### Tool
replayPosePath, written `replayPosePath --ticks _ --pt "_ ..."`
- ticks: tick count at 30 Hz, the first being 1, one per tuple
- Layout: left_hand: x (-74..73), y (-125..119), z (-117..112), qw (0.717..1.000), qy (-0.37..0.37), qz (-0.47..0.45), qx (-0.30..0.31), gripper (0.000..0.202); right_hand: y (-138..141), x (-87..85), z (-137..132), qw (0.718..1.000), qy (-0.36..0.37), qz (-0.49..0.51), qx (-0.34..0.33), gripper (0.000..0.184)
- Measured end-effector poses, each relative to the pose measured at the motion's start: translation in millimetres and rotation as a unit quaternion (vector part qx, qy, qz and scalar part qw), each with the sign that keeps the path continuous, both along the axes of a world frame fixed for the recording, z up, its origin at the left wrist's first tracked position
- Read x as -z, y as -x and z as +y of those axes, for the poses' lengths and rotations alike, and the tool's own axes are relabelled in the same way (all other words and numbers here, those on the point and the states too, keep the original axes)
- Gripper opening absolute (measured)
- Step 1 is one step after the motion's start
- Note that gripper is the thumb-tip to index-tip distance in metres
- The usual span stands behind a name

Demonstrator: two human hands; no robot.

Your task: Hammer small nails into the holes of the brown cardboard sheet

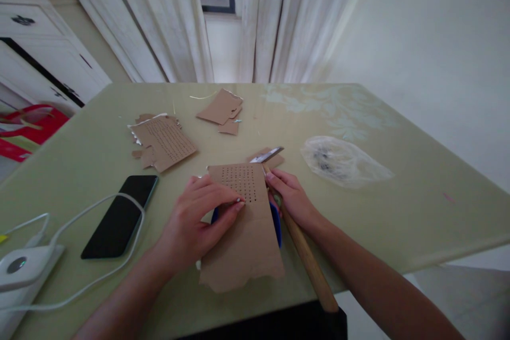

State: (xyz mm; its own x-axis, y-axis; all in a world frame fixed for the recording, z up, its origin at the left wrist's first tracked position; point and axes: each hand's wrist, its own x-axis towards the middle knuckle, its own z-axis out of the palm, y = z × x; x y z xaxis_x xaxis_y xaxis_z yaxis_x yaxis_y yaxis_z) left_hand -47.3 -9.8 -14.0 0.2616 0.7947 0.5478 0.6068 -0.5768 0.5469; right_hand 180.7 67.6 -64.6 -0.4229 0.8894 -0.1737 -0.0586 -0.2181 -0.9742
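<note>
A brown cardboard piece [243, 244], with rows of small punched holes near its far end, lies over a blue object [275, 223] that is mostly hidden. My left hand [203, 215] rests on its left side, thumb and forefinger pinched on a tiny white piece [239, 200] by the holes. On the other side, my right hand [292, 196] closes its fingers at the cardboard's right edge. A wooden stick [308, 260] runs under that hand toward the table's front edge; whether the fingers also grip it is unclear. Just beyond, a metal blade [266, 155] lies on a cardboard scrap [275, 161].
Perforated cardboard [165, 141] and cut scraps [221, 107] lie farther back on the table [398, 212]. At right sits a clear plastic bag [338, 162] with small dark items. A phone [121, 218], white cable [91, 289] and white charger [24, 265] are at left.
</note>
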Motion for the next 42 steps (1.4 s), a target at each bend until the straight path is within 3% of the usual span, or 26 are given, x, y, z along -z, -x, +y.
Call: replayPosePath --ticks 6,10,14,18,21,28,34,39,42 --pt "5.7 0.9 4.3 0.998 -0.022 0.063 -0.003 0.01 1.2 -2.5 7.6 0.999 -0.012 0.013 0.034 0.045" --pt "9.2 -0.8 9.0 0.995 -0.036 0.09 -0.009 0.013 -9.2 -22.8 2.2 0.994 -0.063 0.015 0.091 0.048" --pt "9.9 -2.0 11.9 0.995 -0.028 0.091 -0.002 0.017 -35.6 -72.8 -18.7 0.989 -0.126 -0.029 0.067 0.045" --pt "12.4 -1.1 13.7 0.997 -0.022 0.078 0.009 0.017 -52.9 -136.6 -45.0 0.98 -0.135 -0.128 -0.075 0.037" --pt "14.6 -0.3 15.0 0.998 -0.024 0.059 0.015 0.019 -47.2 -161.3 -58.3 0.961 -0.173 -0.181 -0.113 0.042" --pt "10.7 -3.0 15.5 0.999 -0.024 0.038 0.017 0.019 -20.2 -146.9 -59.8 0.928 -0.222 -0.267 -0.138 0.04" --pt "13.9 -4.7 16.5 1.0 -0.014 0.02 0.016 0.015 -21.2 -164.4 -63.0 0.923 -0.266 -0.264 -0.092 0.039" --pt "14.1 -4.7 16.8 0.999 0.015 0.025 0.023 0.018 -14.2 -157.2 -65.4 0.898 -0.277 -0.315 -0.131 0.039" --pt "15.0 -4.5 16.9 0.999 0.022 0.022 0.02 0.018 -14.7 -158.5 -65.6 0.899 -0.272 -0.319 -0.124 0.039"
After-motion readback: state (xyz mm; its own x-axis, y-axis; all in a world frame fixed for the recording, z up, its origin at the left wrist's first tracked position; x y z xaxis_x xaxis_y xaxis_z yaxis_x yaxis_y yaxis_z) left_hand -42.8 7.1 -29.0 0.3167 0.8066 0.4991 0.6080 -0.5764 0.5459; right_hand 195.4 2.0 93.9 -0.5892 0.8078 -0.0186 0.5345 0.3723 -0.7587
